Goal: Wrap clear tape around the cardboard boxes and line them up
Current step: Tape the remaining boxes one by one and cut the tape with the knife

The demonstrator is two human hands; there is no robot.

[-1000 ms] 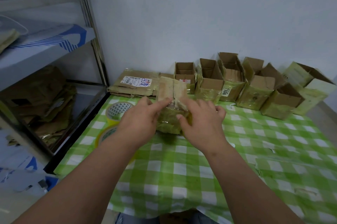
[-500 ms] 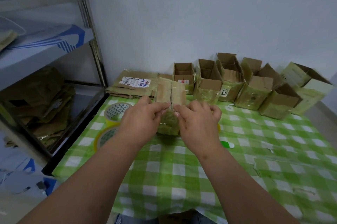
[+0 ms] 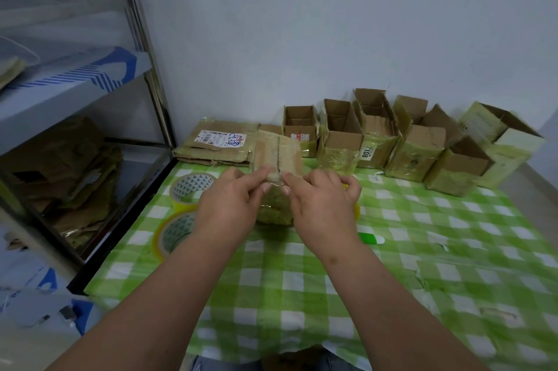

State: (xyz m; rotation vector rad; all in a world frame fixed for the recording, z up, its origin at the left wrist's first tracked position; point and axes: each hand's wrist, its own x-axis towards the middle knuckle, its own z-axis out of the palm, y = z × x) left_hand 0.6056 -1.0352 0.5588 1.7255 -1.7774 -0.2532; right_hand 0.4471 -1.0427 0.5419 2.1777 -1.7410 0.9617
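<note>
A small cardboard box stands on the green checked tablecloth, its two top flaps closed with a dark seam between them. My left hand and my right hand both grip its near top edge, fingertips meeting at the seam. The box's lower front is wrapped in shiny tape. Several open taped boxes stand in a row along the wall. Two tape rolls lie left of my hands; the nearer roll is partly behind my left wrist.
Flattened cardboard with a shipping label lies at the back left. A green and white tool rests right of my right wrist. A metal shelf rack with more flattened cardboard stands to the left. The wall is close behind the boxes.
The box's top flaps have come together and now lie closed. Both hands shifted up to its near top edge, fingertips now at the seam.
</note>
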